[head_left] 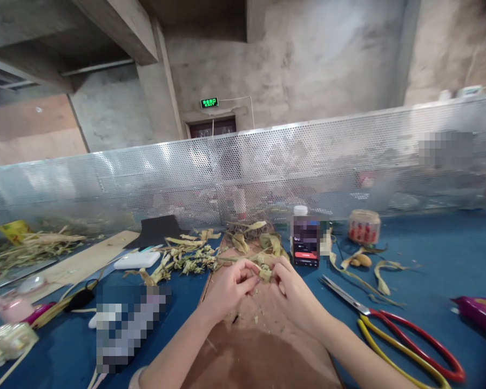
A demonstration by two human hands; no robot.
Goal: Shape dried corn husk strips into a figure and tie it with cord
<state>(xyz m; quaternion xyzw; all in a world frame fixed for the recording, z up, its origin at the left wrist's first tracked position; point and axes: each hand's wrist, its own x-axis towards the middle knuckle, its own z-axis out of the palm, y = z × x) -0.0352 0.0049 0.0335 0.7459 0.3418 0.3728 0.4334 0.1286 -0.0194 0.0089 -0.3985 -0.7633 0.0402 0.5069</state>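
Over a brown board [263, 351], my left hand [237, 283] and my right hand [295, 289] almost meet. Between their fingertips they pinch a small pale-green folded piece of dried leaf [264, 274]. Both hands are closed, and the fingers cover part of the piece, so its full shape is hidden. Small plant crumbs lie on the board beneath them. Just beyond the hands are curled dry leaves [241, 243] and a tangle of thin fibres. To the left of my left hand, a heap of small knotted leaf pieces [194, 259] reaches the board's edge.
Open scissors [364, 310] with red and yellow handles lie at right, near a purple bottle [481, 313]. A phone [306, 240] stands upright behind my right hand, left of a jar [363, 227]. At left are a wooden plank [85, 265] and a white case [136, 260]. Perforated metal screening runs behind.
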